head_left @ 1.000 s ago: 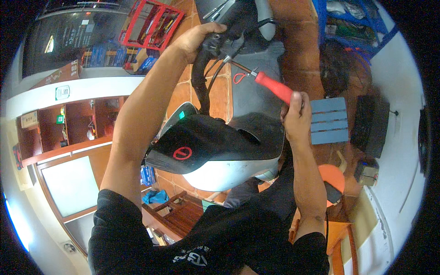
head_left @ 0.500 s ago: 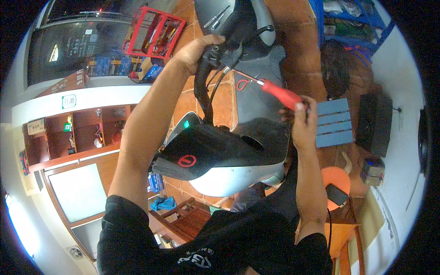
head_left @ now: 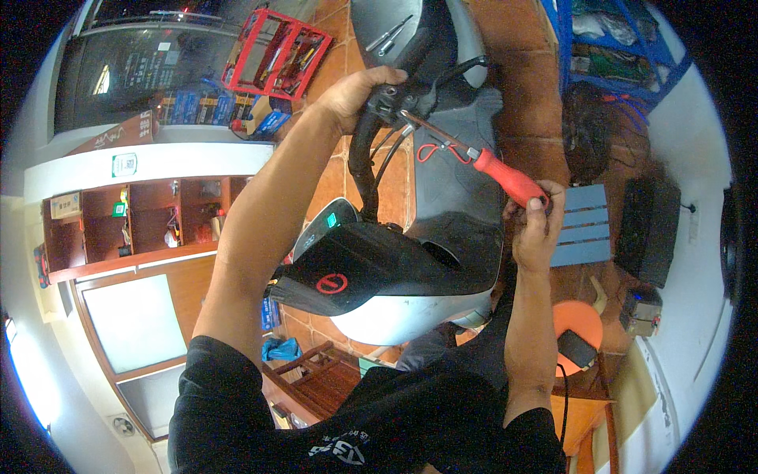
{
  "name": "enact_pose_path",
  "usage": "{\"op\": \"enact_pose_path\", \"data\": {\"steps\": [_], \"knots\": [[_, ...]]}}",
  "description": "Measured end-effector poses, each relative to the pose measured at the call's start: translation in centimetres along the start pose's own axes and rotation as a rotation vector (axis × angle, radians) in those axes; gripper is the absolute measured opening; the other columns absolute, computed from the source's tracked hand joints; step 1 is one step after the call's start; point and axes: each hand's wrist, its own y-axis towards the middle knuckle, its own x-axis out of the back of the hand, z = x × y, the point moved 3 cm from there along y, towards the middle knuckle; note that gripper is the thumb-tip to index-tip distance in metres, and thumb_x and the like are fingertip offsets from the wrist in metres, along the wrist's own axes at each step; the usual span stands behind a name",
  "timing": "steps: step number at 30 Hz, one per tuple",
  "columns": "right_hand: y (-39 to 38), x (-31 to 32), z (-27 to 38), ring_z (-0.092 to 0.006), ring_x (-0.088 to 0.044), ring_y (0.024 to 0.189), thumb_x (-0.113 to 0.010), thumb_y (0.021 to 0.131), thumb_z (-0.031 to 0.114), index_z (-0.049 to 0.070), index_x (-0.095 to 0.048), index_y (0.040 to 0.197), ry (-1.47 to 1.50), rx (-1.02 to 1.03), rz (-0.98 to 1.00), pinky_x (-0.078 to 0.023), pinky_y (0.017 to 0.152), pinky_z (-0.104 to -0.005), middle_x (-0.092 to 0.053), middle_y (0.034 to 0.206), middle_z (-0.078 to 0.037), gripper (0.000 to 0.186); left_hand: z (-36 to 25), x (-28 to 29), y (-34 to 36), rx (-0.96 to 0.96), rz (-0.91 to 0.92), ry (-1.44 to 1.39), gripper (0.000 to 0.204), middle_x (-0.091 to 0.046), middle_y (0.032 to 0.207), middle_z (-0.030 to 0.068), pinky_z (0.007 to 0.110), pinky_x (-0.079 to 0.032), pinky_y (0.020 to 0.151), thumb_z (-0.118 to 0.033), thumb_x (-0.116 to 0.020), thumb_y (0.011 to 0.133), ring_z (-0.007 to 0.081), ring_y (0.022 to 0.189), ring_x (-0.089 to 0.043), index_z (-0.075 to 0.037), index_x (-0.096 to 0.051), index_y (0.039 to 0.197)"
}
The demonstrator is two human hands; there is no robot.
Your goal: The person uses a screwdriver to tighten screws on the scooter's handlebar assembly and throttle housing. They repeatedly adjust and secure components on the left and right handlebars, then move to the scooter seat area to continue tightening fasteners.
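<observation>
Both my hands are at the handlebar (head_left: 362, 158) of an electric scooter (head_left: 395, 317) with white and black panels. My left hand (head_left: 347, 101) is closed round the handlebar's black lever-and-clamp part, its fingers partly hidden. My right hand (head_left: 538, 229) grips the red handle of a screwdriver (head_left: 509, 177). Its shaft slants up and left, and its tip meets the clamp part beside a cable's metal end fitting; the exact contact is too small to tell. A red looped cord (head_left: 427, 152) shows beneath the shaft.
Slim metal tools (head_left: 388, 36) lie on the scooter's far grey surface. A red tool rack (head_left: 276, 55) stands far left. At right are a blue slatted stool (head_left: 580, 225), a black box (head_left: 649, 231) and an orange round seat (head_left: 575, 317) bearing a phone (head_left: 578, 347).
The whole view has shifted slightly. The screwdriver handle has come lower and a bit right, so its shaft slants more steeply. My left hand keeps its hold on the handlebar.
</observation>
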Motion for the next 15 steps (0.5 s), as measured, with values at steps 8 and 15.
{"op": "enact_pose_path", "data": {"steps": [8, 15], "knots": [[0.8, -0.4, 0.6, -0.0154, -0.052, 0.062, -0.053, 0.092, 0.023, 0.003, -0.043, 0.111, -0.049, 0.031, 0.071, -0.045, 0.057, -0.0292, -0.055, 0.077, -0.009, 0.030, 0.0, -0.4, -0.3, -0.010, -0.018, -0.059, 0.034, -0.068, 0.078, 0.0090, 0.028, -0.053, 0.053, -0.029, -0.068, 0.080, 0.0163, 0.059, -0.063, 0.001, -0.061, 0.096], [1.5, -0.6, 1.9, -0.0147, -0.052, 0.062, -0.055, 0.091, 0.023, 0.004, -0.043, 0.111, -0.114, 0.070, 0.107, -0.045, 0.058, -0.0286, -0.055, 0.076, -0.008, 0.030, -0.1, -0.6, -0.6, -0.010, -0.031, -0.072, 0.034, -0.068, 0.077, 0.0091, 0.027, -0.052, 0.054, -0.029, -0.069, 0.080, 0.0161, 0.059, -0.063, 0.000, -0.062, 0.095]]}}
